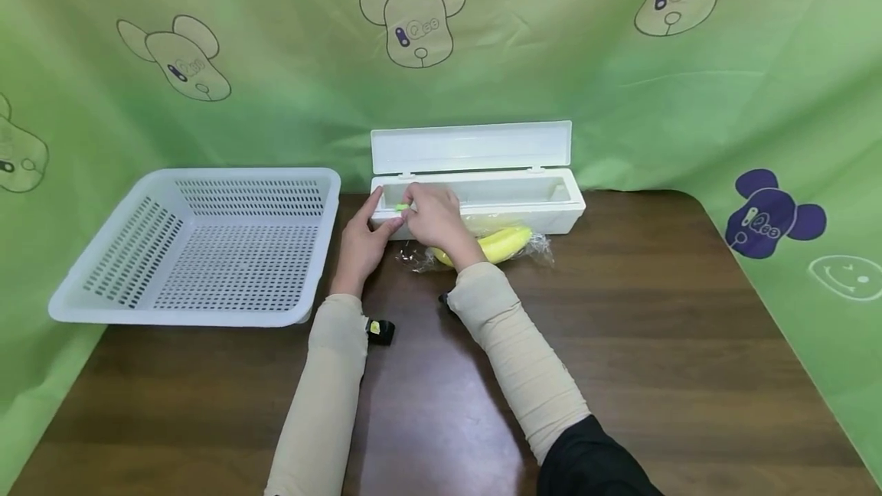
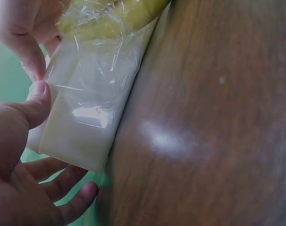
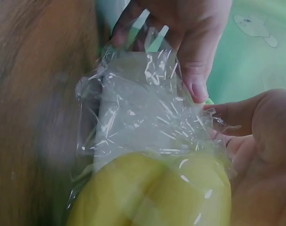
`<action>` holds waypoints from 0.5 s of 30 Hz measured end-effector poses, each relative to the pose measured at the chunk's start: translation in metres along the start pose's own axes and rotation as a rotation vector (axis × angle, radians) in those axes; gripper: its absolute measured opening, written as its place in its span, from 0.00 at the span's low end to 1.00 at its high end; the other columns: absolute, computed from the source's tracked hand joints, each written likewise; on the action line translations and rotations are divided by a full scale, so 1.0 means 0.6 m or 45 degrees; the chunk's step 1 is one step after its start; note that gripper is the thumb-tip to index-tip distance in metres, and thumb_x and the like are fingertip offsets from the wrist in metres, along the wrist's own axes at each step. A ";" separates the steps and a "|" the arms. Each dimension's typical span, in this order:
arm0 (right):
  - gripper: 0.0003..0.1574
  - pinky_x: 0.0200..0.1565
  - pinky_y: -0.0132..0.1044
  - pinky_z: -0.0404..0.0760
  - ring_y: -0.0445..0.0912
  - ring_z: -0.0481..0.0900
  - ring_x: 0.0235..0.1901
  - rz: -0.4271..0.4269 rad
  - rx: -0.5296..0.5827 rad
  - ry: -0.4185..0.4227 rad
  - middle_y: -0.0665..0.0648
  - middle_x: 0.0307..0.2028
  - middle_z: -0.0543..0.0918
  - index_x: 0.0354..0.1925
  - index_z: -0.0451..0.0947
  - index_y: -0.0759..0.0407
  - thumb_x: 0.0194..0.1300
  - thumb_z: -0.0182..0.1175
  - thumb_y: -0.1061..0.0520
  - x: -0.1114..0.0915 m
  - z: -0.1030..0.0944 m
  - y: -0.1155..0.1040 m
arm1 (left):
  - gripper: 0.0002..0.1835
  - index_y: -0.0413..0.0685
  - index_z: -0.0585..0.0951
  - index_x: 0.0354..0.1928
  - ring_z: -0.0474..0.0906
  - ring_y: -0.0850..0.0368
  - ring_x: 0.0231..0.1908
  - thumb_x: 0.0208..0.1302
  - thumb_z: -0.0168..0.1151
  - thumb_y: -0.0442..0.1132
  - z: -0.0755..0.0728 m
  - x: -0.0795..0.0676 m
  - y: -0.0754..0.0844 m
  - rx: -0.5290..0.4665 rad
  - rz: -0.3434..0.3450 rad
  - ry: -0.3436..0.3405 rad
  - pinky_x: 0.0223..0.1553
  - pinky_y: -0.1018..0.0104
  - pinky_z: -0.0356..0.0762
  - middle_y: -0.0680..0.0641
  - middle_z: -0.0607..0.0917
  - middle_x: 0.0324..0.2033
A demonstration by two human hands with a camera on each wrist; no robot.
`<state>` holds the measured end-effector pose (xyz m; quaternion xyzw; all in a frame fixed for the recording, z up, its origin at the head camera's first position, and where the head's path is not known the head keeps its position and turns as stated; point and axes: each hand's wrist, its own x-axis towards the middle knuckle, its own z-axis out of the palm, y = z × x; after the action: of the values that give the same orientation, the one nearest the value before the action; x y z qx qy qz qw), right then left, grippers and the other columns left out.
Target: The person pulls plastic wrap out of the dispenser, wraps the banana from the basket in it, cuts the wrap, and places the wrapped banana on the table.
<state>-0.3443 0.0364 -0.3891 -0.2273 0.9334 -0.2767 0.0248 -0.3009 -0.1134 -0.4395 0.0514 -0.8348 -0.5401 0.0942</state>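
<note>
A long white cling film box [image 1: 482,222] stands on the table with its lid [image 1: 475,148] raised. My left hand [image 1: 361,246] grips its left end, thumb on the front edge and fingers round the end. On the front rim my right hand [image 1: 436,214] pinches a small green slider [image 1: 402,207], mostly hidden by its fingers. Yellow bananas [image 1: 506,243] lie against the box's front, partly behind the right wrist. Clear film [image 3: 138,101] covers them and clings, crinkled, to the box's front in the right wrist view.
A white perforated basket [image 1: 317,251] stands left of the box, close to my left forearm. Green printed cloth [image 1: 517,75] hangs behind the brown table [image 1: 654,327]. Dark wrist straps show on both forearms.
</note>
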 end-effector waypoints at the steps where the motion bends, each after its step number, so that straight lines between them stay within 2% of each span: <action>1: 0.09 0.71 0.50 0.48 0.53 0.71 0.61 0.009 -0.003 0.010 0.56 0.52 0.82 0.47 0.76 0.56 0.70 0.59 0.59 -0.001 0.001 -0.001 | 0.37 0.65 0.65 0.76 0.66 0.47 0.68 0.68 0.67 0.53 0.000 0.000 -0.001 0.006 0.000 0.002 0.67 0.51 0.64 0.42 0.70 0.71; 4: 0.08 0.70 0.51 0.48 0.54 0.67 0.65 0.026 -0.013 0.031 0.57 0.55 0.80 0.46 0.76 0.55 0.69 0.59 0.59 -0.002 0.002 -0.004 | 0.38 0.66 0.65 0.76 0.65 0.47 0.69 0.67 0.67 0.54 0.000 -0.001 -0.002 0.018 -0.001 0.013 0.67 0.51 0.63 0.43 0.70 0.71; 15: 0.07 0.70 0.55 0.48 0.53 0.67 0.63 0.075 -0.010 -0.001 0.57 0.54 0.79 0.46 0.76 0.52 0.71 0.59 0.55 -0.009 -0.006 -0.005 | 0.37 0.67 0.65 0.76 0.64 0.46 0.70 0.67 0.68 0.53 0.002 -0.002 -0.002 0.001 -0.024 0.017 0.68 0.50 0.61 0.43 0.69 0.71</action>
<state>-0.3391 0.0384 -0.3850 -0.1997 0.9407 -0.2723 0.0324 -0.3001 -0.1126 -0.4411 0.0626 -0.8338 -0.5404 0.0945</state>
